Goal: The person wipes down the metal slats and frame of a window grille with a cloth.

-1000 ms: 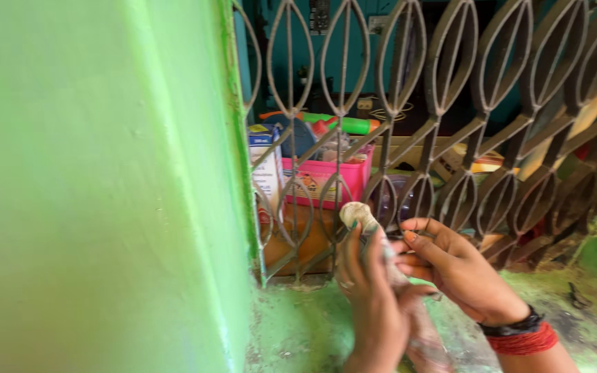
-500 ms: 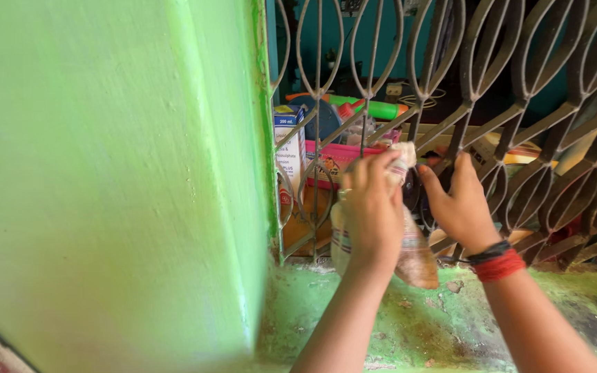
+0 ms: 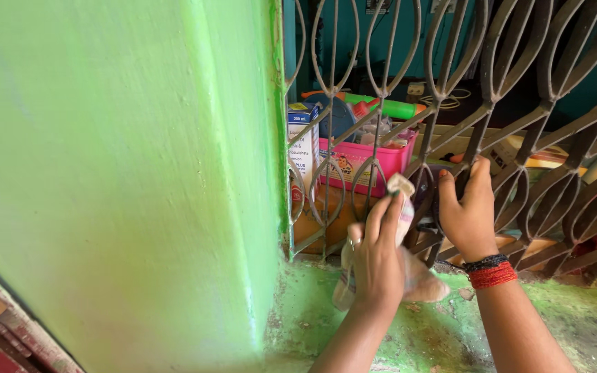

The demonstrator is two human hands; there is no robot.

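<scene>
My left hand [image 3: 379,257] holds a pale, crumpled cloth [image 3: 401,207] and presses it against the dark metal window grille [image 3: 492,103]. The cloth hangs down below the hand to the sill. My right hand [image 3: 468,206], with red and black bands at the wrist, grips a bar of the grille just to the right of the cloth. Both hands are low on the grille, near its bottom left corner.
A bright green wall [image 3: 126,173] fills the left. A worn green sill [image 3: 554,324] runs under the grille. Behind the bars lie a pink box [image 3: 361,162], a white and blue carton [image 3: 304,148], a green tube [image 3: 392,108] and other clutter.
My left hand has slid the cloth lower on the grille, and my right hand has shifted to grip a bar. The view has moved closer and slightly right.
</scene>
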